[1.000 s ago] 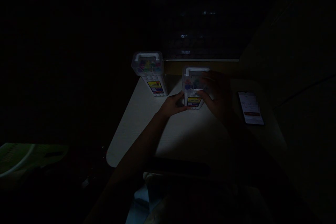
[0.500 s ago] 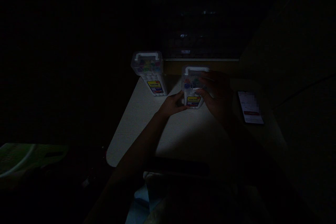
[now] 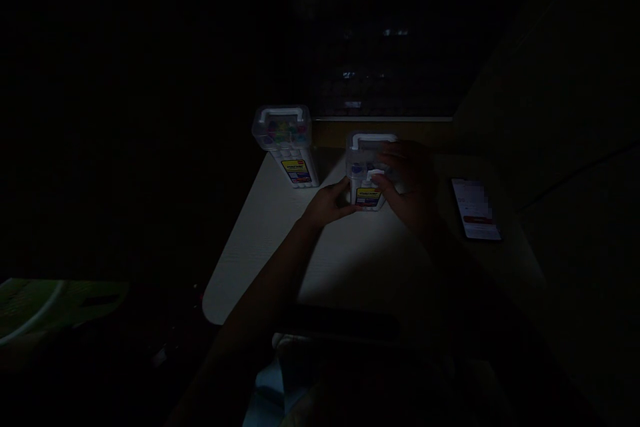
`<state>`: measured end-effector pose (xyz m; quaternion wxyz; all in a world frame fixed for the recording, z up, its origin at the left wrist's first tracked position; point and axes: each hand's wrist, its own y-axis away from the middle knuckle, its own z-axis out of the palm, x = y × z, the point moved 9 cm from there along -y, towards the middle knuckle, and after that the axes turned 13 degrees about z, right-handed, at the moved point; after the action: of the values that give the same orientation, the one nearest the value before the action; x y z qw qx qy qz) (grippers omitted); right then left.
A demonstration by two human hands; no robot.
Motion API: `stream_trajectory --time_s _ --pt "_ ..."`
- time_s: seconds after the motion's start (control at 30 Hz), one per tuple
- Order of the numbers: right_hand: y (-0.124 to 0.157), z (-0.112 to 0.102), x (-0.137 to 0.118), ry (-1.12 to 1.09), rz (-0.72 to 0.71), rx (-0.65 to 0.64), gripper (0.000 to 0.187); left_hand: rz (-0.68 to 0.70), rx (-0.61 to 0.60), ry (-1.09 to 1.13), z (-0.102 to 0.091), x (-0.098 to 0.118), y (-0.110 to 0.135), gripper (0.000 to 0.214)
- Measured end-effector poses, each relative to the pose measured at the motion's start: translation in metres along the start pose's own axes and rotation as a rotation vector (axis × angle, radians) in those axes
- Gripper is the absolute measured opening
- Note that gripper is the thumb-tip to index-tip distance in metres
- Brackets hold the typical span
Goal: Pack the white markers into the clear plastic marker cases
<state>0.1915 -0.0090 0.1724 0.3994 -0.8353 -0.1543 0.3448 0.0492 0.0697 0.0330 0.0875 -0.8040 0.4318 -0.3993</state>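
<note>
A clear-lidded marker box point(image 3: 367, 197) with a yellow and blue label stands upright on the table. My left hand point(image 3: 326, 205) grips its lower left side, thumb and fingers around the body. My right hand point(image 3: 413, 187) is closed around the right side of its clear lid point(image 3: 356, 155), thumb at the white front latch point(image 3: 375, 175). The lid has a white handle, and coloured marker ends show dimly through it. Shadow hides part of my right hand. Left of it stands a second, similar marker box point(image 3: 296, 167), untouched.
The pale table point(image 3: 250, 253) has rounded corners. A phone point(image 3: 475, 209) with a lit screen lies at its right. Behind the table is a dark, reflective surface point(image 3: 380, 73). Something green point(image 3: 65, 307) shows at lower left. The room is very dark.
The whole scene sits slightly lower in view as the camera shifts. Both hands stay on the same marker box, and the white latch by my right thumb shows a little more clearly.
</note>
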Motion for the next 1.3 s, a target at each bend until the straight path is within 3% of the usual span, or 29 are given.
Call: stream_trajectory --time_s 0.13,0.23,0.33,0.43,0.5,0.53,0.67,0.77,1.1,1.3 --pt "0.003 0.007 0.008 0.058 0.013 -0.041 0.036 0.024 0.022 -0.093 -0.004 0.004 0.001 0.063" --pt "0.005 0.010 0.017 0.084 0.049 -0.035 0.040 0.092 0.147 -0.234 -0.019 0.014 0.007 0.047" --pt "0.006 0.008 0.022 0.064 0.051 -0.001 0.043 0.063 0.511 -0.476 -0.056 0.018 0.029 0.030" --pt "0.006 0.002 0.027 0.058 0.049 0.040 0.043 -0.009 0.934 -0.595 -0.089 0.016 0.063 0.038" --pt "0.005 -0.001 0.032 0.070 0.063 0.054 0.041 -0.053 1.088 -0.563 -0.100 0.006 0.074 0.052" --pt "0.004 -0.003 0.035 0.077 0.072 0.055 0.041 -0.081 1.106 -0.508 -0.103 -0.003 0.075 0.060" --pt "0.004 -0.007 0.045 0.063 0.087 0.056 0.041 -0.143 0.938 -0.133 -0.096 -0.040 0.052 0.079" --pt "0.005 -0.008 0.049 0.046 0.102 0.043 0.043 -0.133 0.827 0.030 -0.087 -0.050 0.039 0.083" --pt "0.002 -0.009 0.054 0.056 0.100 0.018 0.041 -0.131 0.571 0.282 -0.050 -0.043 0.017 0.076" --pt "-0.002 -0.013 0.057 0.043 0.094 0.016 0.039 -0.102 0.498 0.341 -0.030 -0.031 0.003 0.076"
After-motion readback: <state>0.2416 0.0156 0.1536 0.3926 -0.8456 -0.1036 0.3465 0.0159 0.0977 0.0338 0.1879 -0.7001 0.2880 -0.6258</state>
